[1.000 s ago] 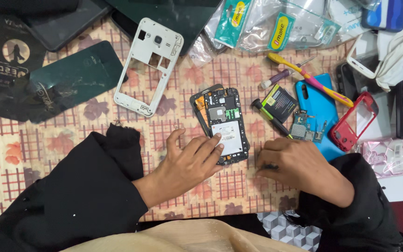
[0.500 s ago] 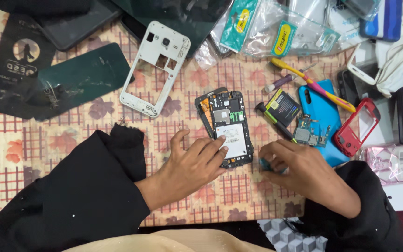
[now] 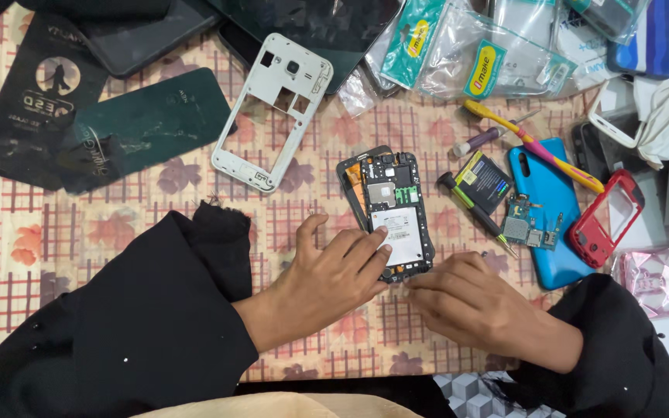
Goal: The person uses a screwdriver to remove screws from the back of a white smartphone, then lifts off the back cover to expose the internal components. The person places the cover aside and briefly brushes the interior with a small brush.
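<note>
An opened phone (image 3: 393, 210) with its circuit board and a white label showing lies on the patterned cloth (image 3: 79, 255). My left hand (image 3: 327, 272) rests on its lower left edge, fingers spread over the lower part. My right hand (image 3: 474, 302) lies flat just right of the phone's bottom end, fingertips touching its lower corner. Whether anything is pinched under those fingers is hidden. Both sleeves are black.
A white phone frame (image 3: 271, 108) lies up left. Dark back covers (image 3: 145, 128) are at far left. Right of the phone: a small battery (image 3: 483, 179), a screwdriver (image 3: 475, 214), a loose board (image 3: 530, 224) on a blue cover (image 3: 559, 255), a red frame (image 3: 607, 217), a yellow-pink tool (image 3: 532, 145). Plastic packets (image 3: 489, 54) crowd the top.
My right hand slid left from beside the blue cover to the phone's bottom corner. My left hand stayed on the phone. The view shifted slightly.
</note>
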